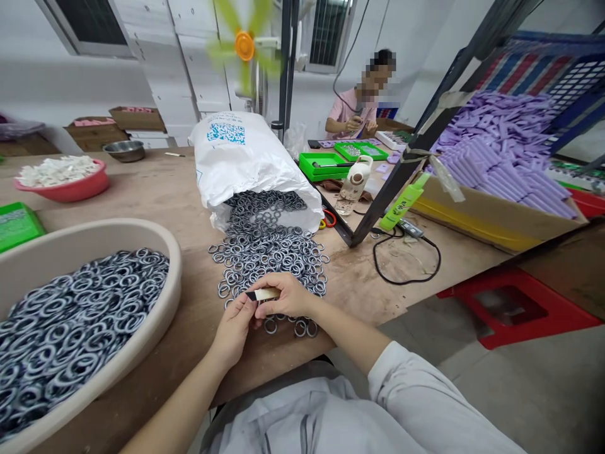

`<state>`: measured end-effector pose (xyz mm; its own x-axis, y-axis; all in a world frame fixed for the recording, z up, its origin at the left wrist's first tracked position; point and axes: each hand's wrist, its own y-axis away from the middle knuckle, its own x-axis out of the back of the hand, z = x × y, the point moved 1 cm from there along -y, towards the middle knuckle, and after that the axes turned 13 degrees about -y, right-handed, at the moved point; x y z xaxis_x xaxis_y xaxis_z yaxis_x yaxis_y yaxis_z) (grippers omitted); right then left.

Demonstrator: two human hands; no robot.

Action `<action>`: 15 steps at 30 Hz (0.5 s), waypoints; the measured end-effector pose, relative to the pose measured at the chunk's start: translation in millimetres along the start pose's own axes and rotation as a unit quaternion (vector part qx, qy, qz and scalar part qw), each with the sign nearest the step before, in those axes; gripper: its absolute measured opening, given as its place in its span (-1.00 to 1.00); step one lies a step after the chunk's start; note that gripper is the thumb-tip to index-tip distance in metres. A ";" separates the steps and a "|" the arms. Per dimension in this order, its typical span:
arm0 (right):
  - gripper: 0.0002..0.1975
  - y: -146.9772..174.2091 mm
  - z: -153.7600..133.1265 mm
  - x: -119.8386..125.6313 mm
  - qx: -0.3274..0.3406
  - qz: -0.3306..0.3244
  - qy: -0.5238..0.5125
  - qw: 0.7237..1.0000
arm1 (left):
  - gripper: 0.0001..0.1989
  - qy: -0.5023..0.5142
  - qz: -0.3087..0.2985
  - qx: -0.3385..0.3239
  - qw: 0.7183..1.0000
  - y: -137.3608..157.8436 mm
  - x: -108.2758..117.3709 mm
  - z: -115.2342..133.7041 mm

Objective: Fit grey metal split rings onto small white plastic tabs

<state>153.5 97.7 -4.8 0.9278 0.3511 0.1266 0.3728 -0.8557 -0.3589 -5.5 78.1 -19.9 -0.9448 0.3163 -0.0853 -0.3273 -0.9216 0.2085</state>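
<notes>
Grey rings [278, 252] lie loose in a pile on the brown worktable [350, 284], spilling from the mouth of a white sack [250, 157]; a beige tub [172, 261] at the left contains a second batch [85, 315]. At the near edge of the pile, the right hand [290, 296] pinches a small cream-handled tool [265, 294] between thumb and curled fingers, its dark tip directed toward the left hand [236, 321]. The fingers of the left hand are bent in close beside that tip; whether they grip a ring cannot be told. Handling: the tool appears light and stiff, best held by its pale shaft, clear of the dark end, which may be sharp. Each ring is probably light and, given its sheen, somewhat slippery; the outer rim offers the surest hold, pinched at opposite sides.
</notes>
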 end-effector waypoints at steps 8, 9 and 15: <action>-0.57 1.0 -2.4 -6.9 -0.049 0.056 -0.053 0.996 | -0.61 -0.002 0.021 -0.010 1.000 -3.3 -4.2 3.3; -0.56 0.7 -1.5 -7.9 -0.055 0.060 -0.065 0.994 | -0.62 0.001 0.024 -0.009 1.000 -4.4 -5.0 3.5; -0.60 0.5 5.7 -10.6 -0.081 0.066 -0.125 0.987 | -0.58 0.035 0.021 -0.019 0.999 -7.7 -10.7 6.0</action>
<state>143.7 95.7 -11.5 0.9429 0.2971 -0.1505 0.2646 -0.9428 -0.2028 7.1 83.1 -14.7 -0.9542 0.2614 -0.1452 -0.2850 -0.9422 0.1763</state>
